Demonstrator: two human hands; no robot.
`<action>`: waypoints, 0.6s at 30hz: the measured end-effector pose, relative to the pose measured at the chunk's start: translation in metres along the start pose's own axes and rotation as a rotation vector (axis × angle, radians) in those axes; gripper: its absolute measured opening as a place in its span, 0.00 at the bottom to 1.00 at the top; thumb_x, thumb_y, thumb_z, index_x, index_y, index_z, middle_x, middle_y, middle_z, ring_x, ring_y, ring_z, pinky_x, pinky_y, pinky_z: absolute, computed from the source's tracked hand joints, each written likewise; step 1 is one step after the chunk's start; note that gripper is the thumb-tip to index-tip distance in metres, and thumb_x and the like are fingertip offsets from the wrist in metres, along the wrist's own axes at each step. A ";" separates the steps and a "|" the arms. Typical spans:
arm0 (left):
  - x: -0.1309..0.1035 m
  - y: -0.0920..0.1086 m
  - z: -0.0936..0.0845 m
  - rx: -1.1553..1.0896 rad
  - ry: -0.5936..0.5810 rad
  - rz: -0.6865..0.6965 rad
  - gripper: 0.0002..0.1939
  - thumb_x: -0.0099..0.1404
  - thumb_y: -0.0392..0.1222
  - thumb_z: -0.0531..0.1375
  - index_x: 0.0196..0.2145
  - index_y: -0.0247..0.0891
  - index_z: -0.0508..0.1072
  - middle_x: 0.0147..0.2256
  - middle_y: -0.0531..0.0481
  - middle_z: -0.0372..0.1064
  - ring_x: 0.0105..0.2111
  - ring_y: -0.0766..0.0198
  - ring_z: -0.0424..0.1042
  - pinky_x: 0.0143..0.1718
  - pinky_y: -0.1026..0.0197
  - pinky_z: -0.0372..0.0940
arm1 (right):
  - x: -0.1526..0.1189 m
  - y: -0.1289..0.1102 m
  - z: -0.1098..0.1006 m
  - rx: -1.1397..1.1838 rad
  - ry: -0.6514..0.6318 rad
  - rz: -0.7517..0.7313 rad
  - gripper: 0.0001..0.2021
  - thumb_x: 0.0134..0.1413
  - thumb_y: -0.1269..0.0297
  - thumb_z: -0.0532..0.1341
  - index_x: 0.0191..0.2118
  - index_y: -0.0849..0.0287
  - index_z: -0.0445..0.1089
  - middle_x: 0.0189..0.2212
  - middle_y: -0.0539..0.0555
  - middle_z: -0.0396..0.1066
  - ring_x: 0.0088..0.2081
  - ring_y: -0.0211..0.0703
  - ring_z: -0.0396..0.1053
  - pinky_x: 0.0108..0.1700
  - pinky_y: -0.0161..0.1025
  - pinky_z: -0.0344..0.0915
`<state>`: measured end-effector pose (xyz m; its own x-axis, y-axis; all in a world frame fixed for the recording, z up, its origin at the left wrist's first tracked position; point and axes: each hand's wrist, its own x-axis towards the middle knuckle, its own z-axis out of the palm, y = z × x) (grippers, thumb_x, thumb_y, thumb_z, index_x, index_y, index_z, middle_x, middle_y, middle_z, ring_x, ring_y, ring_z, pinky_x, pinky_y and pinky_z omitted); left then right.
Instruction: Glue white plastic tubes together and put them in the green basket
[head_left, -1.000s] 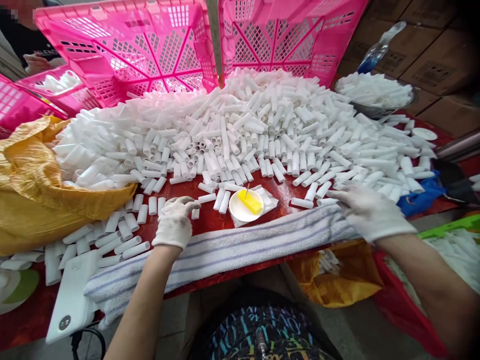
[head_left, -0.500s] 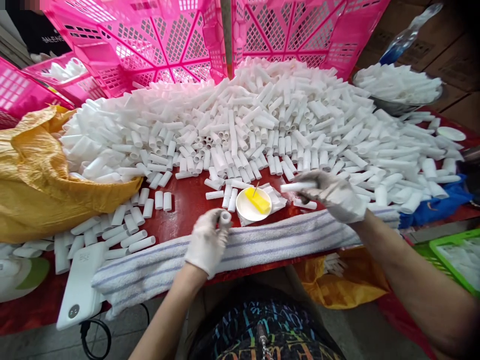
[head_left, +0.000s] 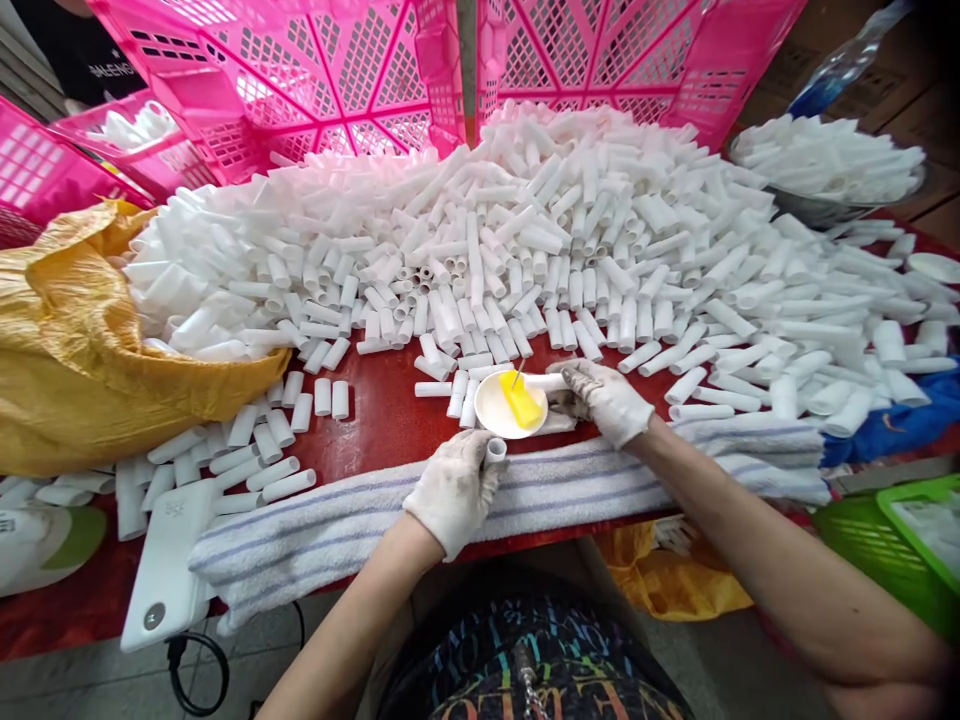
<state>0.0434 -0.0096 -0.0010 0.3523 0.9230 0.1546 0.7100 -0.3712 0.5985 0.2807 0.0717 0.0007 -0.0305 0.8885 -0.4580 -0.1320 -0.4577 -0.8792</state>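
Note:
White gloves cover both hands. My left hand (head_left: 454,490) is closed around a short white tube (head_left: 496,450), whose open end faces up, just below the white dish (head_left: 491,415). In the dish lies a yellow block (head_left: 521,400) with a thin metal pin standing in it. My right hand (head_left: 604,398) pinches another white tube (head_left: 549,382) that lies level, its left end at the dish's right edge. Behind the hands rises a large heap of white tubes (head_left: 525,220).
A striped towel (head_left: 360,510) runs along the front edge of the red table (head_left: 375,410). A yellow sack (head_left: 67,340) and a white power bank (head_left: 169,560) are at the left. Pink crates (head_left: 337,70) stand behind; a green basket (head_left: 862,530) is at the right.
My right hand has moved left with its tube, up to the dish. My left hand has shifted right, still holding its tube, and is now below the dish. The view has shifted slightly.

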 end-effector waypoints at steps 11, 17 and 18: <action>0.000 -0.001 -0.016 -0.222 0.050 -0.282 0.14 0.70 0.48 0.53 0.46 0.39 0.70 0.39 0.44 0.76 0.40 0.57 0.76 0.46 0.56 0.68 | -0.015 -0.024 -0.009 -0.373 0.128 -0.319 0.16 0.48 0.52 0.68 0.39 0.58 0.74 0.25 0.49 0.70 0.24 0.33 0.64 0.23 0.30 0.61; 0.008 -0.004 -0.008 -0.491 0.152 -0.418 0.19 0.68 0.52 0.56 0.51 0.38 0.72 0.50 0.43 0.74 0.48 0.55 0.74 0.53 0.57 0.66 | -0.018 0.006 0.006 -0.413 -0.203 -0.231 0.21 0.54 0.47 0.64 0.47 0.58 0.75 0.35 0.54 0.76 0.32 0.39 0.72 0.33 0.35 0.70; 0.009 -0.005 -0.008 -0.503 0.163 -0.437 0.20 0.68 0.53 0.57 0.50 0.38 0.73 0.50 0.43 0.74 0.48 0.55 0.73 0.54 0.56 0.65 | -0.017 0.012 0.009 -0.418 -0.163 -0.266 0.20 0.54 0.49 0.64 0.46 0.57 0.76 0.38 0.54 0.77 0.36 0.41 0.73 0.39 0.37 0.72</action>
<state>0.0383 0.0010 0.0036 -0.0262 0.9955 -0.0909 0.3829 0.0940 0.9190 0.2704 0.0517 -0.0008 -0.2083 0.9543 -0.2143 0.2491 -0.1601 -0.9552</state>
